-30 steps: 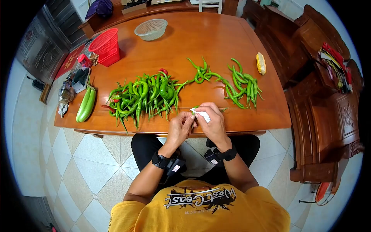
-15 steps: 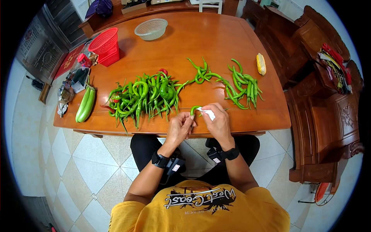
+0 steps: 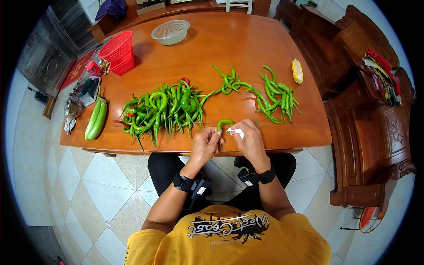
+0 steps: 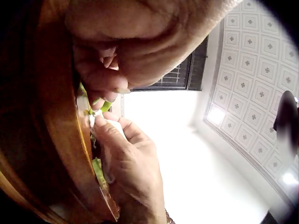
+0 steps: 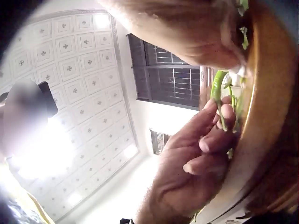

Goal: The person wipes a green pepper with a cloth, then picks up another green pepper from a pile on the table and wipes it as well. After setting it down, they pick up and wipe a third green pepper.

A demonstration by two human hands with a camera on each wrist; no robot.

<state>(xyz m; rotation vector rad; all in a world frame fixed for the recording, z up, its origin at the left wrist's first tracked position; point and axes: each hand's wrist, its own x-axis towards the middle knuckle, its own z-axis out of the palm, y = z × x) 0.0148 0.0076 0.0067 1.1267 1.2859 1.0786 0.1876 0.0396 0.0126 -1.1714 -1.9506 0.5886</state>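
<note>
At the table's front edge, my left hand [image 3: 204, 145] pinches a curved green chili pepper [image 3: 225, 121] by its stem end, between thumb and forefinger. In the right wrist view the chili pepper [image 5: 217, 86] rises from those fingertips with its stem pointing down. My right hand [image 3: 251, 143] pinches a crumpled white tissue [image 3: 238, 132] at the pepper's other end; the fingers hide that tip. A big heap of green chili peppers [image 3: 163, 106], with a few red ones, lies left of my hands. A smaller group of green peppers [image 3: 276, 97] lies beyond them on the right.
More green peppers [image 3: 228, 81] lie mid-table. A corn cob [image 3: 297, 72] lies at the right, light green eggplants [image 3: 96, 120] at the left. A red basket [image 3: 117, 48] and a pale colander [image 3: 171, 33] stand farther back. Carved wooden furniture [image 3: 371, 145] is on the right.
My right hand has drawn the tissue rightward along the pepper, away from my left hand, baring its green curve. The left hand keeps its pinch in place.
</note>
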